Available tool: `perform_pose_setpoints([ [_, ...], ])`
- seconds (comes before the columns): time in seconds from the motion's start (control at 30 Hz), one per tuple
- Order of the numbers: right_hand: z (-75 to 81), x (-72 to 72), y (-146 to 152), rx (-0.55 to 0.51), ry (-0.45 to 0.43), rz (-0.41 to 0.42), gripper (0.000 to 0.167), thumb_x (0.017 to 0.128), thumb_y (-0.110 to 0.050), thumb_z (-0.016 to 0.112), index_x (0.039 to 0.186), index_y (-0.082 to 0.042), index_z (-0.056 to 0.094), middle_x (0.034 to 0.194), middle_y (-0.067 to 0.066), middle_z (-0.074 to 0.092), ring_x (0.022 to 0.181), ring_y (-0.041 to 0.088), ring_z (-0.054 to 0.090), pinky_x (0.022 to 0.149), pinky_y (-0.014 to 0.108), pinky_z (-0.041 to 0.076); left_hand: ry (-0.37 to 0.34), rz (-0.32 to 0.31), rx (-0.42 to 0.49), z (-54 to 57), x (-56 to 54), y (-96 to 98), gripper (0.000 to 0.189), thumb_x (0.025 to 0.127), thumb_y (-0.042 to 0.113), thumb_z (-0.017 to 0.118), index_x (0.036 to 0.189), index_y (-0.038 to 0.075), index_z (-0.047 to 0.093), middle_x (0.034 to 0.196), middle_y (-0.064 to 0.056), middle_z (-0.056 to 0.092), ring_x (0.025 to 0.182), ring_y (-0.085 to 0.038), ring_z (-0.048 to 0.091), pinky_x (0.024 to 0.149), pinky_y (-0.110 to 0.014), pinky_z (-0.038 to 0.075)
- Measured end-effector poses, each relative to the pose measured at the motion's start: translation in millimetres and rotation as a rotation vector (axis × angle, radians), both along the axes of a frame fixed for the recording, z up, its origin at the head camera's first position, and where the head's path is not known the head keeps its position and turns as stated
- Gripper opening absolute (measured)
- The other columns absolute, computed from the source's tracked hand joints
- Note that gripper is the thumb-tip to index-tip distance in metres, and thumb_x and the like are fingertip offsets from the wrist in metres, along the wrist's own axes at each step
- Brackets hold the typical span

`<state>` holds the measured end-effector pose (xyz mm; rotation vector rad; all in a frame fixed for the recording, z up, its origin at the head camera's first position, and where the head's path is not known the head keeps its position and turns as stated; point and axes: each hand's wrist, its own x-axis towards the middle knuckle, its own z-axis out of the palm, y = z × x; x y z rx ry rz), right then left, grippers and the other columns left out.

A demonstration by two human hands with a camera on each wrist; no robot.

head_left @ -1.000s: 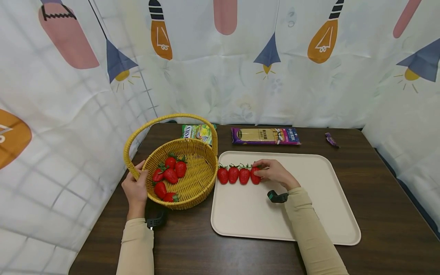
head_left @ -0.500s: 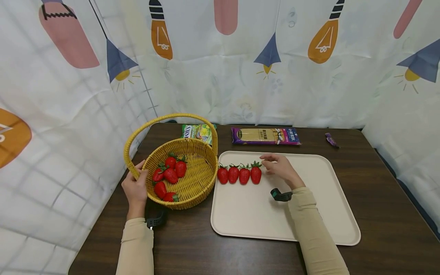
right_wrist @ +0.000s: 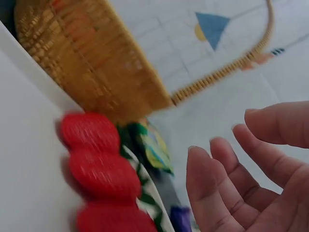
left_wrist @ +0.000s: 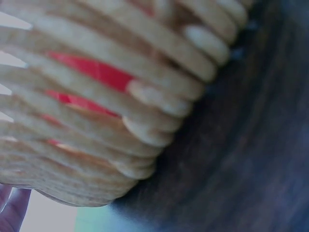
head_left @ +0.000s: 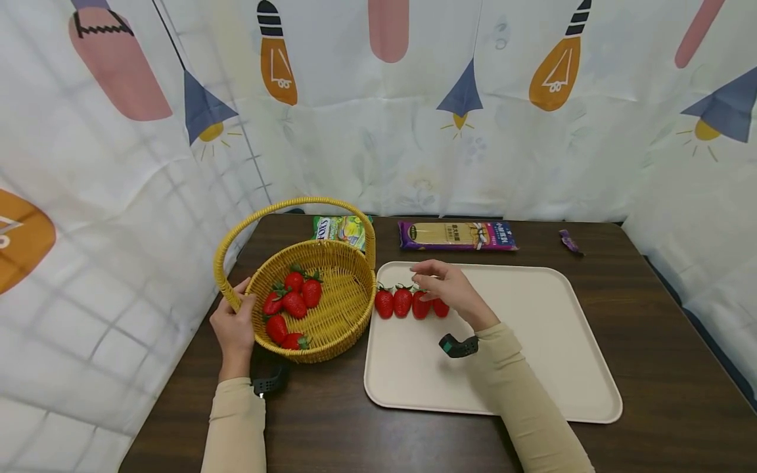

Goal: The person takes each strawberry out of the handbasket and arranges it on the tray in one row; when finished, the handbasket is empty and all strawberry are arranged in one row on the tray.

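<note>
A yellow woven basket (head_left: 345,292) tilts toward me on the left, and my left hand (head_left: 234,332) grips its rim beside the handle's base. Several strawberries (head_left: 294,304) lie inside, toward the left. The left wrist view is filled by the blurred basket weave (left_wrist: 145,111), with red showing through its gaps. On the beige tray (head_left: 550,355), a row of strawberries (head_left: 384,304) runs along the left part, leaves pointing away. My right hand (head_left: 452,295) hovers over the row's right end, partly hiding it. In the right wrist view its fingers (right_wrist: 203,179) are loosely bent and hold nothing.
Behind the basket lies a green snack packet (head_left: 340,230). A long purple food package (head_left: 458,235) lies beyond the tray, and a small purple wrapped candy (head_left: 570,242) sits farther right. A patterned curtain (head_left: 378,144) hangs behind the dark wooden table (head_left: 367,440).
My right hand let go of the rightmost strawberry in the row, drew back to the right, then moved left above the row. The left hand and basket have stayed in place.
</note>
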<state>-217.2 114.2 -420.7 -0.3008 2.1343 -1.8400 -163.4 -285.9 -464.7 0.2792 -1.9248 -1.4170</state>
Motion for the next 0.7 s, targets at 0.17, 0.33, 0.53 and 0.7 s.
perform_pose_setpoints([
  [0.17, 10.7, 5.4, -37, -0.067, -0.005, 0.122, 0.037, 0.096, -0.019, 0.062, 0.127, 0.001, 0.058, 0.118, 0.017, 0.062, 0.107, 0.051, 0.055, 0.08, 0.037, 0.056, -0.013, -0.014, -0.006, 15.2, 7.8, 7.6, 0.018, 0.09, -0.003, 0.06, 0.076, -0.013, 0.056, 0.12, -0.022, 0.066, 0.096, -0.013, 0.062, 0.061, -0.019, 0.036],
  [0.33, 20.5, 9.8, -72, -0.091, 0.024, 0.207, 0.029, 0.096, -0.016, 0.061, 0.121, -0.001, 0.062, 0.125, 0.018, 0.06, 0.108, 0.038, 0.059, 0.081, 0.037, 0.055, -0.012, -0.025, -0.008, 29.0, 15.8, 15.9, 0.02, 0.09, -0.003, 0.059, 0.074, -0.014, 0.054, 0.119, -0.024, 0.066, 0.104, -0.026, 0.063, 0.062, -0.018, 0.037],
  [0.53, 14.9, 12.6, -107, -0.094, 0.056, 0.173, 0.026, 0.096, -0.013, 0.061, 0.119, 0.0, 0.063, 0.122, 0.016, 0.062, 0.111, 0.033, 0.059, 0.082, 0.036, 0.055, -0.031, -0.023, -0.017, 31.0, 17.4, 16.9, 0.022, 0.091, -0.001, 0.059, 0.076, -0.017, 0.055, 0.121, -0.022, 0.066, 0.108, -0.032, 0.061, 0.066, -0.017, 0.04],
  [0.7, 14.4, 11.4, -129, -0.095, 0.073, 0.167, 0.023, 0.096, -0.013, 0.061, 0.116, -0.001, 0.065, 0.118, 0.015, 0.064, 0.11, 0.038, 0.059, 0.082, 0.041, 0.055, -0.031, -0.016, -0.022, 30.9, 17.5, 17.9, 0.021, 0.091, -0.001, 0.06, 0.077, -0.016, 0.056, 0.121, -0.022, 0.066, 0.106, -0.026, 0.062, 0.068, -0.015, 0.041],
])
